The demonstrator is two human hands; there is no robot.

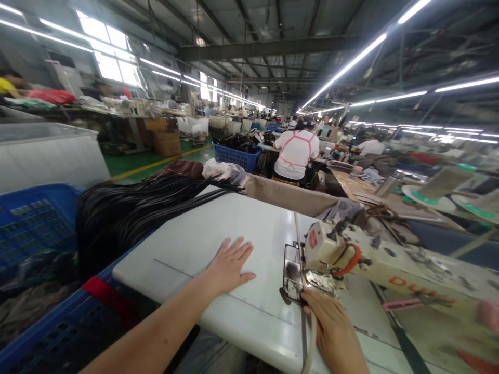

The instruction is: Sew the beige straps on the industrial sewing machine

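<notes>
My left hand [231, 264] lies flat on the white sewing table [195, 234], fingers spread, holding nothing. At the sewing machine [374, 259], my right hand [333, 327] has its fingers together on a narrow pale strap [312, 337], just in front of the metal needle plate [292, 270]. The strap hangs over the front edge of the table, passes under the machine head and runs on towards the back edge. My right thumb is mostly hidden under the fingers.
Black cords [117, 213] hang in a thick bundle over the table's left side. Blue baskets [39, 218] stand at left. Thread cones [448, 187] are at right. Ahead, a person in a white shirt [294, 156] sits beyond a fabric-lined bin [288, 192].
</notes>
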